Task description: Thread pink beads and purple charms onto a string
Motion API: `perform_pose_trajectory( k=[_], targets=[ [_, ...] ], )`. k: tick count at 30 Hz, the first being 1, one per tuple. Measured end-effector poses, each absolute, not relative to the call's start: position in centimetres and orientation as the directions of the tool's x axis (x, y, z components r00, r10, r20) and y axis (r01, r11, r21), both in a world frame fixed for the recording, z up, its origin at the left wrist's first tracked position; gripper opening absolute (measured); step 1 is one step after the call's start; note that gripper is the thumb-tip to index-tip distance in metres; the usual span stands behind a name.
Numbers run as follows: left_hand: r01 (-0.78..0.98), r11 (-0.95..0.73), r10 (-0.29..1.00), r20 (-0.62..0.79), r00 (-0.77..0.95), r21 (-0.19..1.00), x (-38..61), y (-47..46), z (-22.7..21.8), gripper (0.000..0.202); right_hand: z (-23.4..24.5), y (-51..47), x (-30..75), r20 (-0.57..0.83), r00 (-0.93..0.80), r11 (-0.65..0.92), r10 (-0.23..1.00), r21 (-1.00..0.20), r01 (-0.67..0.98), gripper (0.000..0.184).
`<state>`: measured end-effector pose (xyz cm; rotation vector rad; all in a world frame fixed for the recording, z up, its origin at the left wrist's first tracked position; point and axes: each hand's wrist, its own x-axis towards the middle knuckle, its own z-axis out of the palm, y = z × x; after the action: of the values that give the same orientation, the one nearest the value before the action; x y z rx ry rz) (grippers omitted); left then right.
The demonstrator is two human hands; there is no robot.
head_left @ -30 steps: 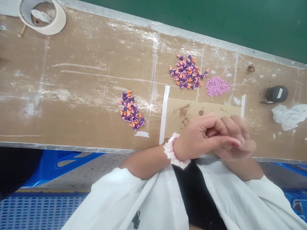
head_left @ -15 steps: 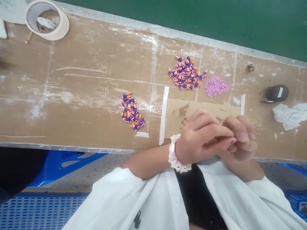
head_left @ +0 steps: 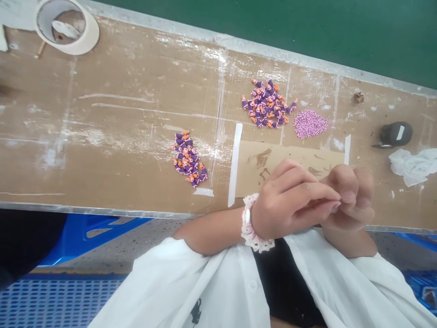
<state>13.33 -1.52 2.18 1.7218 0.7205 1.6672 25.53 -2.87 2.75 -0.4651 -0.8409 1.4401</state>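
My left hand (head_left: pixel 293 196), with a pink and white lace scrunchie (head_left: pixel 254 223) round its wrist, is closed in a pinch of thumb and fingertips. Against those fingertips my right hand (head_left: pixel 351 196) is curled, slightly blurred. Whatever lies between the fingers is hidden. Beneath both hands is a brown cardboard sheet (head_left: pixel 283 155) with dark smudges. Beyond it sit a heap of small purple and orange figures (head_left: pixel 268 105) and a pile of tiny pink-purple pieces (head_left: pixel 310 124). A second group of the same figures (head_left: pixel 187 159) lies to the left.
White tape strips (head_left: pixel 235 164) flank the cardboard sheet. On the right are a black rounded object (head_left: pixel 396 133) and crumpled white tissue (head_left: pixel 413 166). A wide tape roll (head_left: pixel 91 34) stands at the far left. Below the table are a blue stool (head_left: pixel 82 237) and a blue perforated crate (head_left: pixel 51 305).
Both hands have shifted slightly right, staying together at the fingertips. The right fingers have moved a little outward. The piles on the table look unchanged.
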Motion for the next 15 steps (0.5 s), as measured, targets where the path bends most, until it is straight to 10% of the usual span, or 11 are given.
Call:
perform_pose_trajectory(
  k=[13, 15],
  targets=[
    [-0.104, -0.559, 0.821, 0.567, 0.07, 0.822, 13.18, -1.79, 2.24, 0.008, 2.69, -2.84, 25.89, 0.457, 0.023, 0.441, 0.889, -0.844, -0.306, 0.044],
    [-0.082, -0.579, 0.808, 0.585, 0.074, 0.811, 13.18, -1.8, 2.13, 0.009, 2.83, -2.81, 25.97, 0.268, 0.022, 0.261, 0.963, -0.912, -0.316, 0.048]
  ],
)
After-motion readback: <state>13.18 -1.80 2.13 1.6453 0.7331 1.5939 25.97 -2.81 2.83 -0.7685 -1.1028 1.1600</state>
